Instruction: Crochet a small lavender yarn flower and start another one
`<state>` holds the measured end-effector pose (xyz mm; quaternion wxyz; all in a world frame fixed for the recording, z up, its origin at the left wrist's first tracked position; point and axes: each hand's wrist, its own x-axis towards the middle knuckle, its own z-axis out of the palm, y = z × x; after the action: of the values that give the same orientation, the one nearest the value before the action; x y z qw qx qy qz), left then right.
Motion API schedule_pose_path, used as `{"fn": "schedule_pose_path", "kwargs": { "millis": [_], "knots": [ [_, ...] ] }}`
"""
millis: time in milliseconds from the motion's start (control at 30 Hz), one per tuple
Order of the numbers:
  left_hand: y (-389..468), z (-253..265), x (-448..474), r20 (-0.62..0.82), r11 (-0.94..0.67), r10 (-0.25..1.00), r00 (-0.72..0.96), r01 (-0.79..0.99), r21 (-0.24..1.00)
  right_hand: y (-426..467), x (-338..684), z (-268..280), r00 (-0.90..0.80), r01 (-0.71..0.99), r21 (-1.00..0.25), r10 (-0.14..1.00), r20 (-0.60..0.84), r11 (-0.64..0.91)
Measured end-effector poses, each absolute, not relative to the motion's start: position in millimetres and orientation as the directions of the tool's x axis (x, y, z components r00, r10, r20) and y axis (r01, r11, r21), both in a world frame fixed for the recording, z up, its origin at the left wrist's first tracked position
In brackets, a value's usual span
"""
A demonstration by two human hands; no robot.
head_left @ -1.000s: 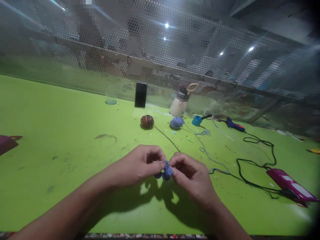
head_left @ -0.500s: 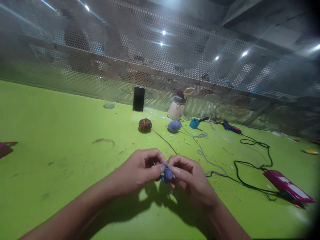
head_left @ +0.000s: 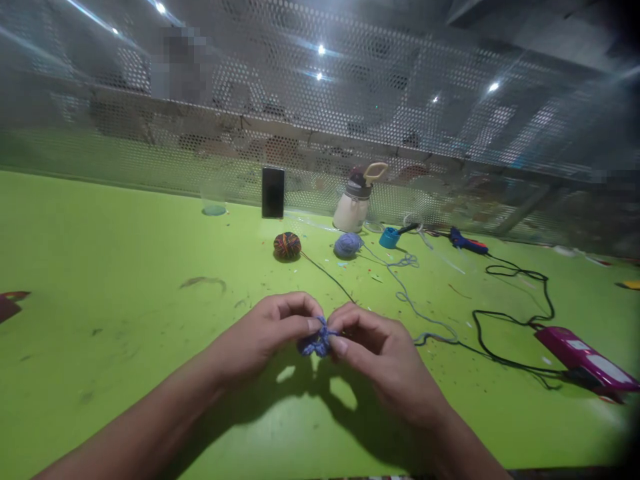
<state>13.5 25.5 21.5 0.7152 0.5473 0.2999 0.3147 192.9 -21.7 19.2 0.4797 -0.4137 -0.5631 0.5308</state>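
Between my two hands is a small piece of blue-purple crochet work (head_left: 316, 345), with a scalloped lower edge. My left hand (head_left: 273, 333) pinches its upper left part between thumb and fingers. On the other side my right hand (head_left: 383, 347) grips its right edge, thumb in front and fingers curled behind. Whether a hook is in either hand I cannot make out. Farther back lie a multicoloured ball of yarn (head_left: 287, 247) and a blue-purple ball of yarn (head_left: 347, 245). A dark strand leads from the multicoloured ball toward my right hand.
On the green table (head_left: 125, 280) stand a phone (head_left: 273, 193), a bottle (head_left: 351, 208) and a blue tape roll (head_left: 389, 238). To the right lie a blue cutter-like tool (head_left: 468, 242), a magenta device (head_left: 585, 357) and a looping black cord (head_left: 475, 333). A perforated screen (head_left: 310, 147) rises behind.
The crochet piece has turned and been spread, so its scalloped edge shows more now. Both hands keep hold of it, and the view has shifted slightly.
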Motion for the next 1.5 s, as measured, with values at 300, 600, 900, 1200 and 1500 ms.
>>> {"fn": "schedule_pose_path", "kwargs": {
  "millis": [300,600,900,1200,1500],
  "knots": [
    [23.5,21.7,15.1,-0.126,0.371,0.702,0.7,-0.209,0.905,-19.0,189.8,13.6,-0.21,-0.269,-0.956,0.976,-0.061,-0.118],
    [27.4,15.8,14.4,-0.127,0.336,0.721,0.681,-0.184,0.924,-20.7,186.5,16.5,-0.083,0.05,-0.995,0.993,0.08,0.084],
    [30.4,13.2,11.3,-0.108,0.258,0.696,0.71,-0.107,0.96,-20.8,192.6,25.5,-0.192,0.379,-0.849,0.929,0.318,0.369],
    [31.1,11.3,9.6,-0.041,0.238,0.601,0.799,-0.13,0.963,-25.7,186.1,24.2,-0.087,0.299,-0.936,0.982,0.168,0.186],
    [37.1,4.3,7.4,-0.015,0.259,0.553,0.833,-0.155,0.953,-23.4,185.1,15.7,-0.092,-0.014,-0.999,0.995,-0.027,-0.029]
  ]
}}
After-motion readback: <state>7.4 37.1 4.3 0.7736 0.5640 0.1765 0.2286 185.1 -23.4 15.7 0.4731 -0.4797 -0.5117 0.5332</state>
